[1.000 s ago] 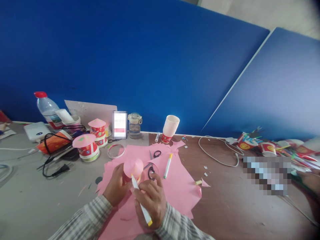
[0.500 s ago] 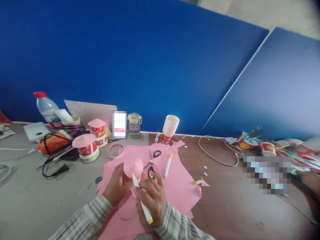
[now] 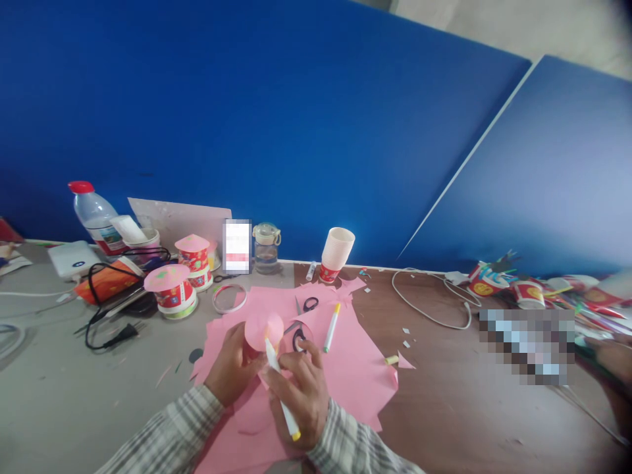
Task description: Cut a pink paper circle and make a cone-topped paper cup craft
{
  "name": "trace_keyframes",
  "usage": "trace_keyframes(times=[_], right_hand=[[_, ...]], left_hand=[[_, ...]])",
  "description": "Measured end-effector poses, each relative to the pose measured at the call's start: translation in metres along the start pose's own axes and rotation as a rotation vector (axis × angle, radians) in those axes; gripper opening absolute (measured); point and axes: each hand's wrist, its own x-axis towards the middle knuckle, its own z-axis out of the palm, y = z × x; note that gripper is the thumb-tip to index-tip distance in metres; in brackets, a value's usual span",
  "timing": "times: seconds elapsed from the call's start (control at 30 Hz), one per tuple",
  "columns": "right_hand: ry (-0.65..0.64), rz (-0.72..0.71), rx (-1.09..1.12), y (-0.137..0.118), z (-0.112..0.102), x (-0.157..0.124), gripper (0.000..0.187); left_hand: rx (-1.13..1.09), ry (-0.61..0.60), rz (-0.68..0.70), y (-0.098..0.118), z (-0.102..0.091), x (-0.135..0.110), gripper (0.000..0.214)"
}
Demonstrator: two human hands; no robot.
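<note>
My left hand [image 3: 234, 365] grips a small paper cup topped with a round pink paper roof [image 3: 257, 328]; the cup's body is mostly hidden by my fingers. A white marker with a yellow end [image 3: 284, 401] is held in my right hand [image 3: 303, 392], its tip touching the pink roof. Under both hands lie pink paper sheets [image 3: 350, 382]. Beyond my right fingers, one pair of black-handled scissors [image 3: 299, 339] rests on the paper, with another pair [image 3: 310, 304] farther back. A white marker with a yellow cap [image 3: 332, 327] lies to the right.
Two red cups with pink roofs [image 3: 170, 289] stand at left near a black plug [image 3: 118, 336] and bottle [image 3: 96, 220]. Behind are a glass jar [image 3: 266, 250] and stacked paper cups [image 3: 337, 253]. At right lie a white cable [image 3: 429, 313], red cups [image 3: 486, 280] and another person's hand [image 3: 612, 359].
The marker tip in my right hand has shifted slightly to the right and up across the pink roof. My left hand keeps its hold on the cup.
</note>
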Motion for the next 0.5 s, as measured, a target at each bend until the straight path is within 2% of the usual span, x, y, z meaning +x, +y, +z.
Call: trace_keyframes(times=[0.17, 0.33, 0.5], right_hand=[[-0.046, 0.079, 0.138, 0.0, -0.011, 0.002, 0.024], [-0.091, 0.061, 0.211, 0.0, -0.024, 0.002, 0.025], [-0.12, 0.075, 0.207, -0.005, -0.018, -0.008, 0.034]], left_hand=[[-0.005, 0.001, -0.001, -0.003, 0.001, -0.001, 0.049], [-0.012, -0.01, -0.012, -0.002, -0.001, -0.002, 0.049], [-0.032, -0.023, 0.005, 0.0, -0.001, -0.001, 0.047]])
